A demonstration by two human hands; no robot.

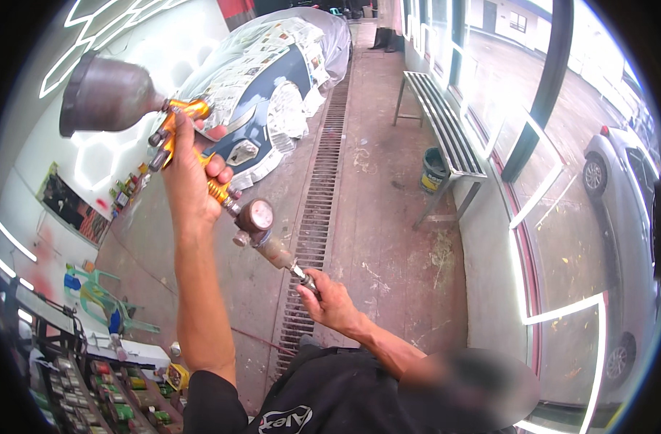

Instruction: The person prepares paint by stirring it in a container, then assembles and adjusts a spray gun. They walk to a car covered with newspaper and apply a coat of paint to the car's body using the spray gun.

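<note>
An orange spray gun (189,108) with a dark, paint-stained cup (110,95) is raised at the left, tilted so the cup points left. My left hand (189,170) grips it by the handle, fingers wrapped round. Below the handle hang a round pressure gauge (260,215) and a cloudy cylindrical filter (276,252). My right hand (332,301) is closed round the metal hose coupling (302,278) at the filter's lower end. Part of the coupling is hidden by my fingers, and any hose beyond it is not visible.
A car (272,79) masked with newspaper and plastic stands ahead. A floor grate (323,173) runs lengthwise. On the right are a slatted metal bench (446,130), a bucket (433,171) and windows. Green chairs (102,296) and a rack of cans (113,394) occupy the lower left.
</note>
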